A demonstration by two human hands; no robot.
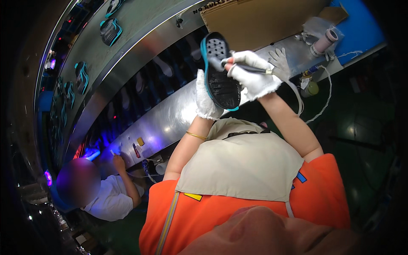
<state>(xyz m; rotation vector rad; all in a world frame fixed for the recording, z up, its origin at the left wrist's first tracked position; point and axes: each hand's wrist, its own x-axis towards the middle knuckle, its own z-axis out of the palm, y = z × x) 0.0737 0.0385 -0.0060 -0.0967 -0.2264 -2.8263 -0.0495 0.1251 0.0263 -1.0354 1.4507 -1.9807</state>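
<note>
A shoe sole [224, 89], black inside with a turquoise rim and a patch of small holes at its far end, is held up over the metal ledge [176, 108]. My left hand [207, 100], in a white knitted glove with bare fingertips not visible, grips the sole from its left side and beneath. My right hand [253, 76], gloved too with thumb and fingertip bare, pinches a slim dark brush-like tool [250, 68]. A pale hose trails from the tool's rear. Its blurred tip is over the middle of the sole; contact is hard to tell.
Several similar soles [111, 32] lie on the curved conveyor [140, 10] at left. A cardboard box [255, 25], a loose white glove [279, 63] and a pink spool [325, 42] are on the right. A co-worker [112, 197] sits at lower left, near a yellow block [140, 141].
</note>
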